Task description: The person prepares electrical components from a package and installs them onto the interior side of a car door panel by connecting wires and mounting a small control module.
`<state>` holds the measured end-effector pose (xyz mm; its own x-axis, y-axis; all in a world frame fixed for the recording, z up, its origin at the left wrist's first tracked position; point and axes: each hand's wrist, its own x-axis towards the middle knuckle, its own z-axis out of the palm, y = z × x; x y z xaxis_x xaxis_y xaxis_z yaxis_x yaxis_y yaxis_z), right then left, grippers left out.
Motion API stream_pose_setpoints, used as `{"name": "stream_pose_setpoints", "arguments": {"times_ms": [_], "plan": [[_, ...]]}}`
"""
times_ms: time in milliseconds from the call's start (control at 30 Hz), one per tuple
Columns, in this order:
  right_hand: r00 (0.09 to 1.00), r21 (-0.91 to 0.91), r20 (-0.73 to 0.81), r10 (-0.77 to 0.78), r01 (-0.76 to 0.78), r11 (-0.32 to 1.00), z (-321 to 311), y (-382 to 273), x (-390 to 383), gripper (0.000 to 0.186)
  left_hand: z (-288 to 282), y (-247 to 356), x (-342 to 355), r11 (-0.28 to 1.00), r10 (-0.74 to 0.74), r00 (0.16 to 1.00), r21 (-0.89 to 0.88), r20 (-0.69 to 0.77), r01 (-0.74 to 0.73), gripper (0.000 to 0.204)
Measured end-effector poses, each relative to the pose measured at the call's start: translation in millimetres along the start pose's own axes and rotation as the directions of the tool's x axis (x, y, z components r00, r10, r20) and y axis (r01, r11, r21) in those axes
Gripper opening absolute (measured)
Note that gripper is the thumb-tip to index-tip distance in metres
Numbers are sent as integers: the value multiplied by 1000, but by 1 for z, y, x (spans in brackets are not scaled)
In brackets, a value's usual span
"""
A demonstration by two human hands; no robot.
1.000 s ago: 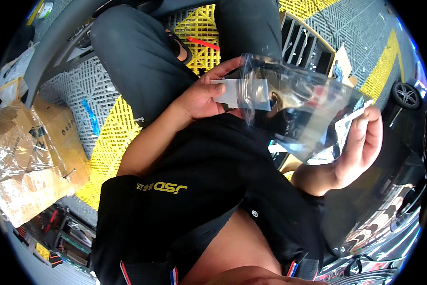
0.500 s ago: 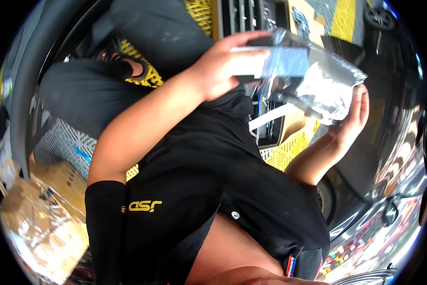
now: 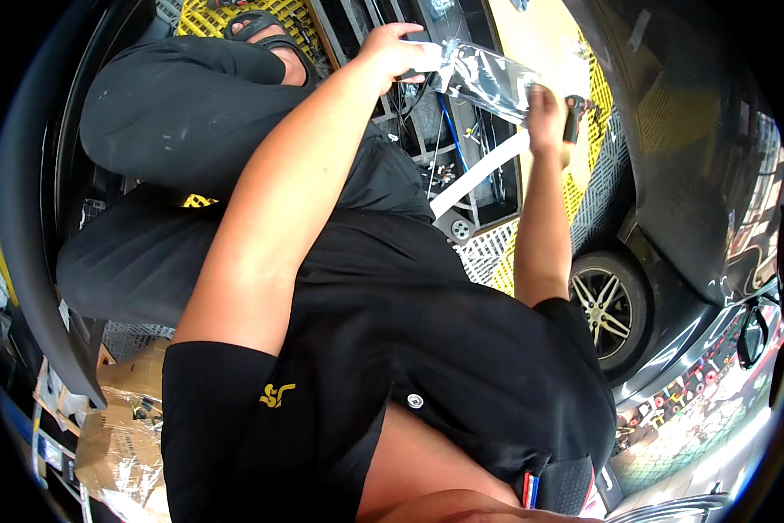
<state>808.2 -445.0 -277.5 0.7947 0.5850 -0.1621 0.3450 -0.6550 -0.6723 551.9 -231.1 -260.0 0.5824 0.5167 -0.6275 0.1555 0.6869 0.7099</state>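
A clear plastic bag [image 3: 488, 84] is stretched between my two hands, in front of my lap. At its left end my left hand [image 3: 393, 57] is closed on a small white block-like piece [image 3: 425, 57] with a dark edge; whether the piece lies inside the bag's end or beside it I cannot make out. My right hand [image 3: 544, 122] pinches the bag's other end, its fingers closed. Below the bag lies a black compartmented tray [image 3: 427, 131] with cables and small parts in it. A long white strip [image 3: 481, 174] slants across the tray's near corner.
A cordless drill [image 3: 573, 120] lies right of my right hand, by yellow floor grating [image 3: 597, 74]. A dark car with a spoked wheel [image 3: 603, 314] stands at the right. On the left are a long black curved panel [image 3: 30, 235] and a plastic-wrapped cardboard box [image 3: 122, 436].
Both hands have shifted left with the bag and are closer together. The bag's broad face has turned, so it looks narrower. The view has shifted, showing more of the wheel, the drill and my foot.
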Motion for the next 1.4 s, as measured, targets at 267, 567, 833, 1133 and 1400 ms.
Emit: {"name": "stream_pose_setpoints", "arguments": {"times_ms": [267, 567, 833, 1133, 1400], "plan": [[964, -89, -255, 71, -96, 991, 59, 111, 7, 35, -4, 5, 0, 998, 13, 999, 56, 45, -16, 45], [953, -443, -81, -291, 227, 867, 19, 3, 4, 26, -4, 6, -2, 995, 65, 997, 79, 35, -68, 38], [972, -605, 122, -199, 232, 762, -39, -87, 2, 32, -10, 12, -9, 990, 130, 991, 57, 18, -131, 42], [967, -780, 206, 151, 69, 622, -9, -117, -5, 36, -11, 24, -16, 987, 144, 984, -92, 107, -135, 43], [982, -736, 156, -104, 185, 652, -30, -45, 9, 33, -10, 36, -32, 984, 76, 997, -163, 11, -74, 41]]}}
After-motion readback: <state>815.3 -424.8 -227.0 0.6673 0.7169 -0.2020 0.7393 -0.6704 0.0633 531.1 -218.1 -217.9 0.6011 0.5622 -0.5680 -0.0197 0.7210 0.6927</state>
